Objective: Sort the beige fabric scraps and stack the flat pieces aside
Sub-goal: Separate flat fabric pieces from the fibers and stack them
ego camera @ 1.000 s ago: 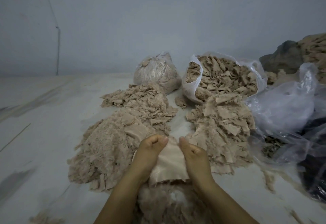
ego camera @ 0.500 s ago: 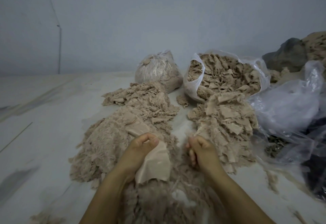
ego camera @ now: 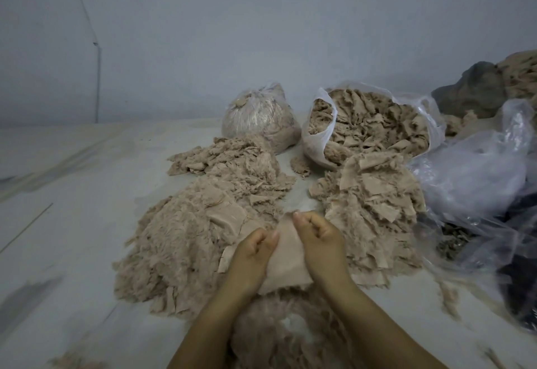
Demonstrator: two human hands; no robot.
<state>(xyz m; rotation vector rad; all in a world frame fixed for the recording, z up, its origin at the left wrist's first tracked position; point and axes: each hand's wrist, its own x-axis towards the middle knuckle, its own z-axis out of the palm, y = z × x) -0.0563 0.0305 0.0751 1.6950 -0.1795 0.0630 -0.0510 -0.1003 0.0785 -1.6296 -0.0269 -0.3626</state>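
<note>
beige scrap (ego camera: 286, 261) | long axis pointing away | pinched by both hands (ego camera: 286, 241)

A single head-worn wide-angle camera looks forward and down from just above the person's forearms, which enter at the lower centre of the frame. It faces the wall (ego camera: 261, 34) across the upper half, with the floor (ego camera: 72, 194) filling the lower half close below.

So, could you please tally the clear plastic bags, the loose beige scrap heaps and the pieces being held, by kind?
Clear plastic bags: 3, tied, open and full of scraps, and crumpled.
Loose beige fabric scrap heaps: 3, left, right, near.
Flat beige fabric piece held by left hand and right hand: 1.
Total: 7.
</note>
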